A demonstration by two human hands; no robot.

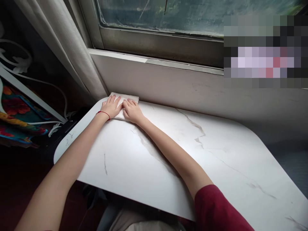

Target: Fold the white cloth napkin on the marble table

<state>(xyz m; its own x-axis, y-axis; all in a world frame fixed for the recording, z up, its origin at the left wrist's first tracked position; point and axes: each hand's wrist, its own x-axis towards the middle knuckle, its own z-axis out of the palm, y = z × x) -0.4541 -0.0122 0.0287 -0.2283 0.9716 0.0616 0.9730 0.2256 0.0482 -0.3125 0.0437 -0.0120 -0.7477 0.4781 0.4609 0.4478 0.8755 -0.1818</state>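
A folded white cloth (pixel 132 97) lies flat at the far left corner of the white marble-patterned table (pixel 120 150). My left hand (pixel 111 107) rests on it palm down, fingers stretched and spread, with a thin red cord around the wrist. Right beside it, my right hand (pixel 133 111) presses on the cloth's right part with its fingers curled in. The two hands almost touch at the left thumb. Both hands cover much of the cloth's middle.
Behind the table rises a pale wall (pixel 168 86) below a window (pixel 156 16). A light curtain (pixel 64 45) hangs at the left corner. Left of the table are a white metal frame (pixel 31 93) and flowered fabric (pixel 19 109). A blurred-out patch covers the upper right.
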